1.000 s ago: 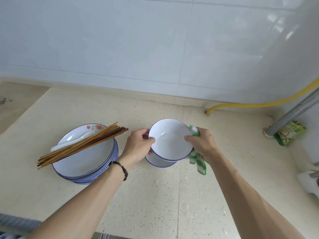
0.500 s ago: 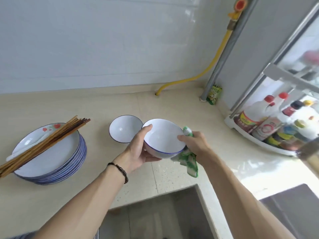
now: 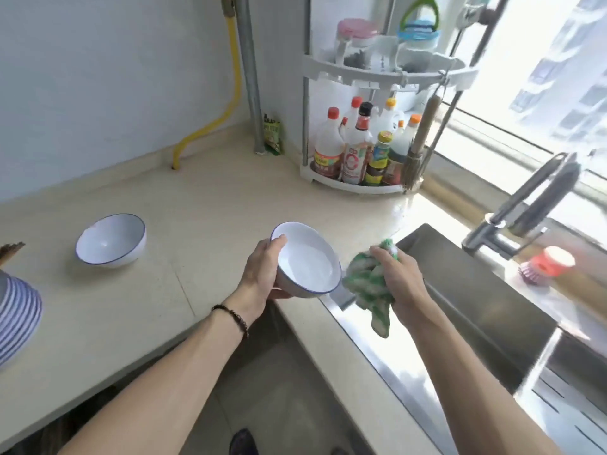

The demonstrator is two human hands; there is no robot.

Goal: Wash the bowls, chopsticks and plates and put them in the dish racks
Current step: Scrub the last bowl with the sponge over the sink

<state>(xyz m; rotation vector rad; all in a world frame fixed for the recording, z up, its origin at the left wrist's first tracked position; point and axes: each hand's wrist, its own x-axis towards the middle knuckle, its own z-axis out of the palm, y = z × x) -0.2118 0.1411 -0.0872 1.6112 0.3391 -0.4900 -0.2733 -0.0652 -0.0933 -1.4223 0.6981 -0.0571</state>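
My left hand [image 3: 262, 274] grips a white bowl with a blue rim [image 3: 310, 262] by its left edge, above the counter's corner next to the sink. My right hand [image 3: 399, 280] is closed on a green-and-white dishcloth [image 3: 368, 284], just right of the bowl and apart from it. A second white bowl [image 3: 110, 239] stands alone on the counter to the left. A stack of blue-rimmed plates [image 3: 16, 316] shows at the far left edge, with the tips of chopsticks [image 3: 10, 249] just above it.
A steel sink [image 3: 476, 307] lies to the right with a faucet [image 3: 532, 205] and an orange dish brush [image 3: 548, 264] behind it. A corner shelf [image 3: 384, 70] of sauce bottles stands at the back. A yellow hose [image 3: 210, 129] and grey pipe [image 3: 249, 73] run up the wall.
I have turned right toward the sink, carrying the bowl away from the other bowl. My right hand has come off the bowl's rim and now holds only the cloth.
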